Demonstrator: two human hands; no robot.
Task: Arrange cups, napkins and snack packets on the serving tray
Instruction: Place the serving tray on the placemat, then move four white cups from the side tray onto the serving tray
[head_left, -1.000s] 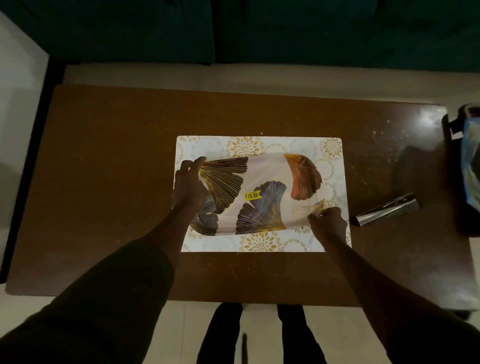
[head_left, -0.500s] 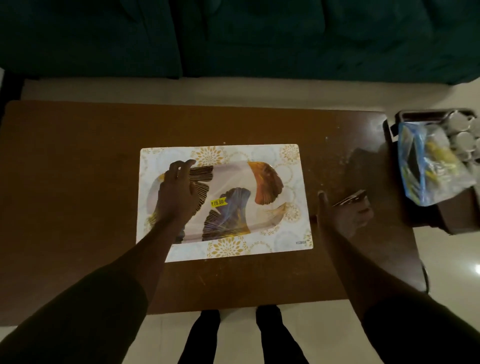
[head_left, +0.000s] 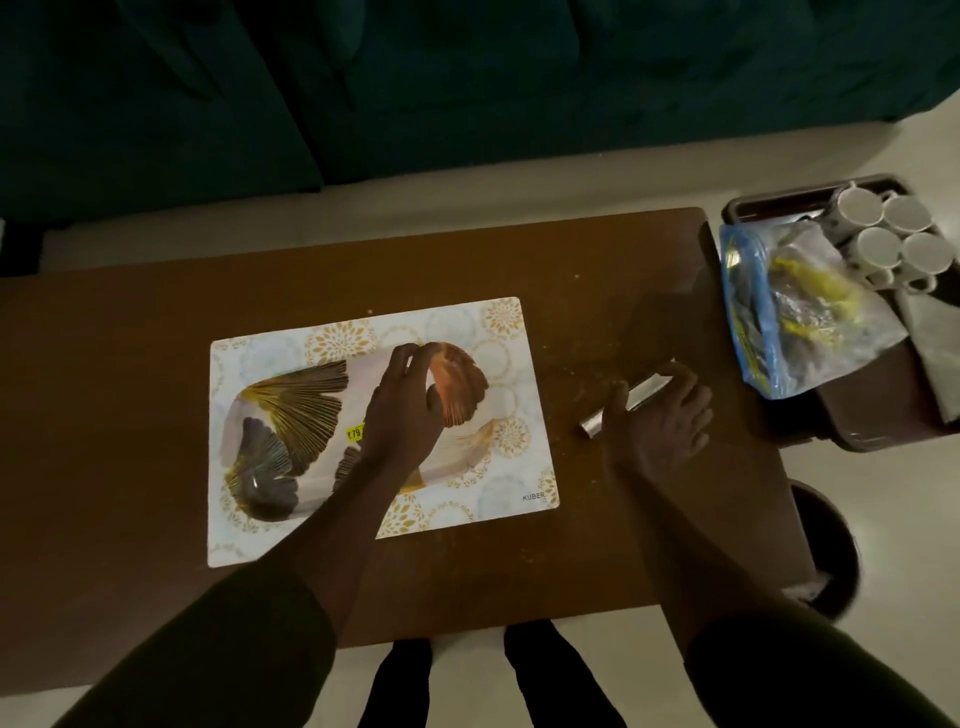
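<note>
a dim, top-down view of a brown wooden table (head_left: 156, 389) filling the middle of the frame, with a dark green sofa (head_left: 363, 78) across the top. at centre left a white placemat (head_left: 498, 332) with gold floral circles lies flat on the table, and on it sits the serving tray (head_left: 291, 415), oval and printed with large fan-shaped leaves, a small yellow price sticker (head_left: 355, 433) near its middle. the left hand (head_left: 402, 410) rests over the right half of the tray, fingers spread and loosely curved, holding nothing. to the right of the mat, the right hand (head_left: 657, 415) lies on the table with thumb and fingers curled around a shiny silver packet (head_left: 641, 391), whose end pokes out at the left of the hand. at the upper right edge of the frame, off the table, a dark brown bin (head_left: 872, 415) holds four white cups (head_left: 891, 234) clustered together, a clear blue-edged plastic bag (head_left: 789, 312) with yellow contents, and grey folded napkins (head_left: 935, 338). two dark-sleeved arms reach in from the bottom
</note>
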